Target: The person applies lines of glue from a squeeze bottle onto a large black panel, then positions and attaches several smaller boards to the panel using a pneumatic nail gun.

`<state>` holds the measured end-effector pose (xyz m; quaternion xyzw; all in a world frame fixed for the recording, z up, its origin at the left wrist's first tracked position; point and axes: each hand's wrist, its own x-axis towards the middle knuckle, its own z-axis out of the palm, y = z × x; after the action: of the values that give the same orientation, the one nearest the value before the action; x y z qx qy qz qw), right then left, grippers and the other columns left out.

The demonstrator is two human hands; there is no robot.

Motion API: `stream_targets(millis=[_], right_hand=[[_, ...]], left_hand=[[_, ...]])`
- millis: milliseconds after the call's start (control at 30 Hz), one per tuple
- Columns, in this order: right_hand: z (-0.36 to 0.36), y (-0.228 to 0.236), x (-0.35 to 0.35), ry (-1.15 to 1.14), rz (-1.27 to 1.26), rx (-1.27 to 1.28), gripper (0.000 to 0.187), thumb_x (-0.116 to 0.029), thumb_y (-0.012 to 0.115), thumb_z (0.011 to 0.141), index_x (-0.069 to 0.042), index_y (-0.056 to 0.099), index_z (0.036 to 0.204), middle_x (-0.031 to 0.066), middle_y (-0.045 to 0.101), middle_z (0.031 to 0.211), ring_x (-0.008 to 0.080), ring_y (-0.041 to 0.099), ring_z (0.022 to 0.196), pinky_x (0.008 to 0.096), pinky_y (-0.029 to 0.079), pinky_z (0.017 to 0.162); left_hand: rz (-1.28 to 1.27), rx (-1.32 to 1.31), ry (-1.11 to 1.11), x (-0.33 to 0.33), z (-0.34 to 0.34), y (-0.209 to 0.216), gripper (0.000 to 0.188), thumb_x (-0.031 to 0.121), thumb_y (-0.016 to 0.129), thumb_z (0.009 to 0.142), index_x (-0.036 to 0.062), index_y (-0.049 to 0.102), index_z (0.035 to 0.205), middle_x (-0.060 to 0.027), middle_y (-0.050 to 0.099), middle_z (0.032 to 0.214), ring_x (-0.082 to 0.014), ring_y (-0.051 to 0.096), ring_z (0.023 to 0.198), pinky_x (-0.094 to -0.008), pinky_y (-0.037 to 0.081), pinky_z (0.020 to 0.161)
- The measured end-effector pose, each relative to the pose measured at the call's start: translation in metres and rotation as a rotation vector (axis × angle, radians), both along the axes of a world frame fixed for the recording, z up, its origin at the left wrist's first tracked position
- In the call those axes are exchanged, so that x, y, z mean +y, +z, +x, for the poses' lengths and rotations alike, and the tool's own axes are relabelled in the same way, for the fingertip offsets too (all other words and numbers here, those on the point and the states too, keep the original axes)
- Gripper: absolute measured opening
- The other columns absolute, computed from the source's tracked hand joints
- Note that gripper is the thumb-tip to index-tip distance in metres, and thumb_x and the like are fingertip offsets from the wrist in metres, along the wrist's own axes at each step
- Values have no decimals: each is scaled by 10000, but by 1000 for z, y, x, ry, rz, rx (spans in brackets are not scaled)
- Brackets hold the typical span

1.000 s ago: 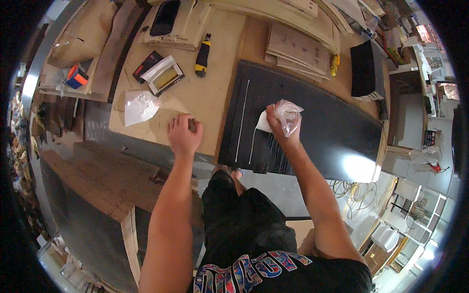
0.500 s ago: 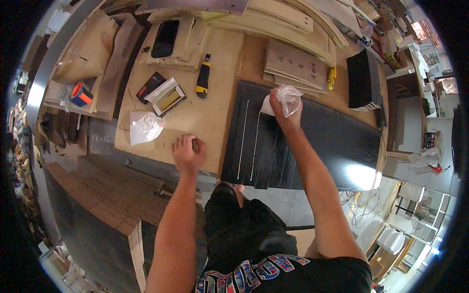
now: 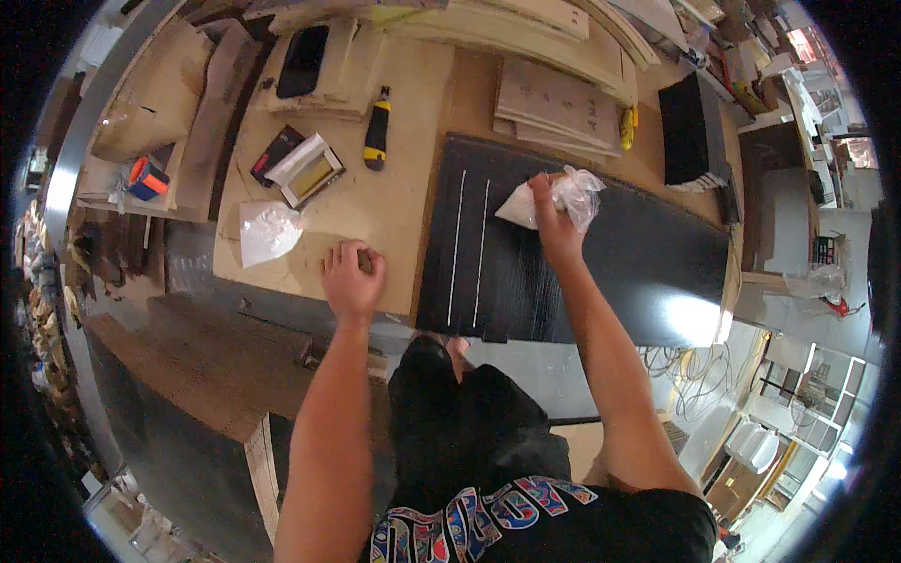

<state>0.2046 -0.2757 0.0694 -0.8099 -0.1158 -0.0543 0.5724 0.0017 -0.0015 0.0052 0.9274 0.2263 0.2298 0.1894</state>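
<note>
My right hand is closed around a clear plastic bag of white paste, its twisted end sticking out past my fingers. The bag's pointed tip is over a black wood-grain board, just right of two thin white lines of paste that run along the board's left part. Whether the tip touches the board, I cannot tell. My left hand rests by the bench's near edge, fingers curled, with something small and brown between thumb and fingers. A second bag of white paste lies beyond it.
Beyond lie an opened small box, a yellow-and-black utility knife and a phone on wood pieces. Stacked boards, a yellow knife and a black stack line the far side. Brown panels stand at near left.
My right hand has moved the bag off the end of the second white line, to the right and nearer me. My left hand keeps about the same place. The whole view has shifted slightly.
</note>
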Motion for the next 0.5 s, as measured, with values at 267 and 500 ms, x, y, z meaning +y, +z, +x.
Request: stream_targets(millis=[267,500], right_hand=[[-111,15,-50,194,-52,190,167,-96,817,922,-58,667,858,43,676,789,143,661,725,336,516,667],[-134,-2,-64,275,-98,42,180,-41,818,878,-60,656,803,42,663,749,189,652,679,335,524,693]], left_hand=[[0,84,26,2,-2,-6,203,203,736,873,118,643,1031,-72,682,965,-348,648,958,-503,488,913],[59,-33,1,1,2,-4,152,170,728,866,135,633,979,-48,673,890,-333,645,900,-493,498,841]])
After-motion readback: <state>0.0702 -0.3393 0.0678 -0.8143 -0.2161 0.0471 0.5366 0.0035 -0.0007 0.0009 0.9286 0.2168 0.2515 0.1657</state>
